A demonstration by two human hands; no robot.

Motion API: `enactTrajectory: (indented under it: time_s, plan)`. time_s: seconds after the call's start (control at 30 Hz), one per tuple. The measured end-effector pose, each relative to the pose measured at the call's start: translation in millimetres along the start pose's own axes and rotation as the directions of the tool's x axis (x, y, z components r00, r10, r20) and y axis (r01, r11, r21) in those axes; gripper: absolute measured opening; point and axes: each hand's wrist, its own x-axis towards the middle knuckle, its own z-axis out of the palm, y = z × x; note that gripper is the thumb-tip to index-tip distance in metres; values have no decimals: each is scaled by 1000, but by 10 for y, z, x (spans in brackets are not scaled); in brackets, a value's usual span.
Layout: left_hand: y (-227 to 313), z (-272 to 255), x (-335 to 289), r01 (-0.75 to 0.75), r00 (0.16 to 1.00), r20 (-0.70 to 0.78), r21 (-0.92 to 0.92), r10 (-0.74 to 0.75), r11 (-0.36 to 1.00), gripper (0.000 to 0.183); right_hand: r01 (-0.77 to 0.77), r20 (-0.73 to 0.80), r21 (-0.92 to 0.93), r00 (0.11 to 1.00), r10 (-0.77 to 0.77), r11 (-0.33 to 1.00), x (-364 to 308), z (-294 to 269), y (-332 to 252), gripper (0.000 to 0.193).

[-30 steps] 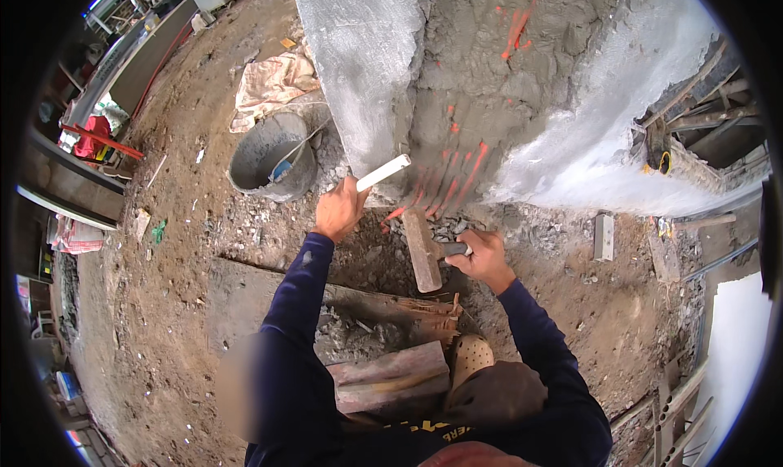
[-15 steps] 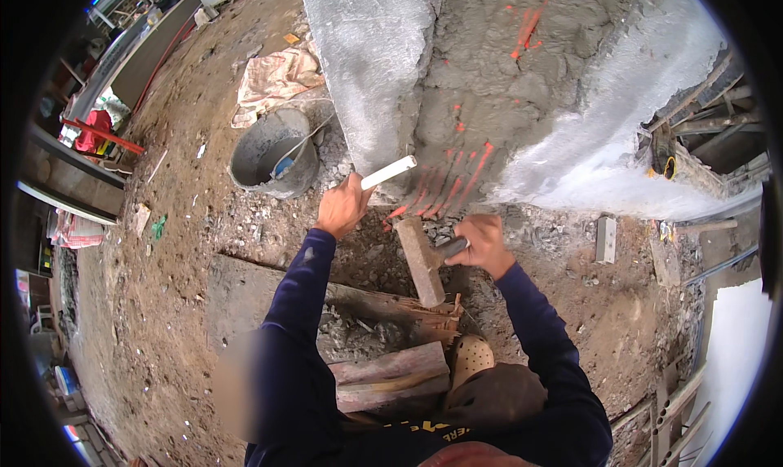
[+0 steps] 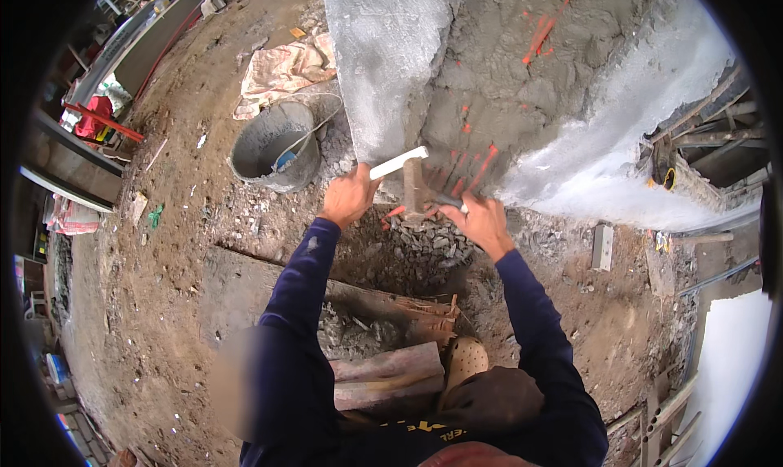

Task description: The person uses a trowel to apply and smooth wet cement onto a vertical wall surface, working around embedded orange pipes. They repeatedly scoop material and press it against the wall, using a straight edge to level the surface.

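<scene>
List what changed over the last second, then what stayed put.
The right hand swung its wooden-handled tool from pointing down over the rubble up against the base of the wall, rising with it. The left hand kept its grip on the white bar, tip at the wall, barely shifting. The bucket, sacks and planks did not move.

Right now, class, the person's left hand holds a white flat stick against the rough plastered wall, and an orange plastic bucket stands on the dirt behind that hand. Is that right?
Not quite: the round bucket is grey and cement-smeared, not orange. The head view shows it. The rest holds: the left hand grips the white flat stick at the rough plastered wall.
</scene>
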Motion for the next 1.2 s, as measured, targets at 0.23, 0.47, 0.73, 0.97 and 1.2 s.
enactTrajectory:
  time_s: [0.23,0.47,0.73,0.97,1.2]
  plan:
    - [-13,43,-211,-93,996,6,33,93,995,31,388,-181,101,912,-367,916,-397,-333,-176,60]
    - [-101,28,-257,-13,998,56,67,9,998,32,184,-94,187,981,-169,965,-739,-70,-178,57]
    - [-103,-23,-197,-17,998,55,125,10,992,32,450,-137,64,888,-439,891,-189,-108,36,57]
    - [-163,-2,-211,-2,997,79,148,-10,989,34,340,-137,26,933,-334,940,-223,68,39,58]
    - [-152,68,-165,-37,998,48,87,32,996,33,156,0,33,988,-156,987,-120,10,96,54]
